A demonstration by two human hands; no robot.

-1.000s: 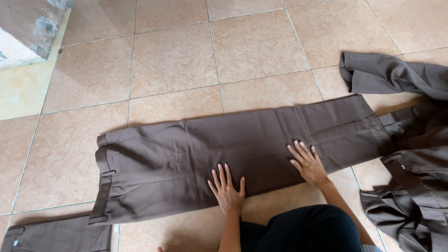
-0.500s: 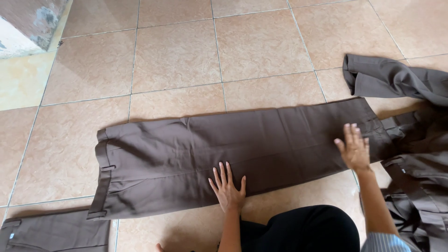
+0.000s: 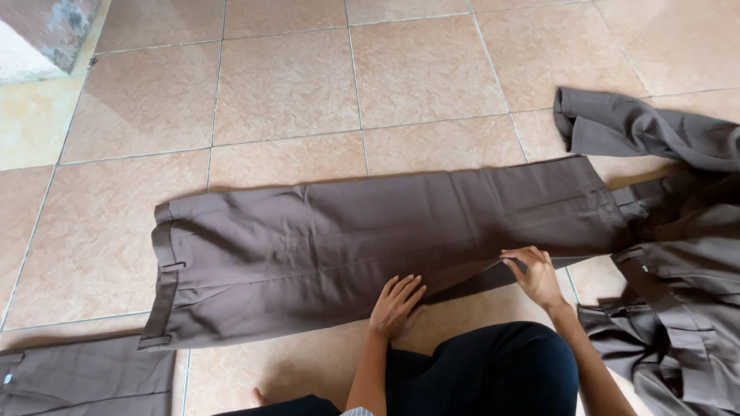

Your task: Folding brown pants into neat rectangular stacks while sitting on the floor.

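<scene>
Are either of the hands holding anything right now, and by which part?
The right hand pinches the near edge of the brown trousers on the tiled floor. The left hand only lies flat on them.

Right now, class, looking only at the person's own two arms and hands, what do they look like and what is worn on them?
Both forearms are bare from elbow to wrist, with no watch, bracelet, ring or glove visible on the left hand or right hand. A sliver of pale striped sleeve shows at the left elbow by the bottom edge. All fingers are uncovered.
</scene>
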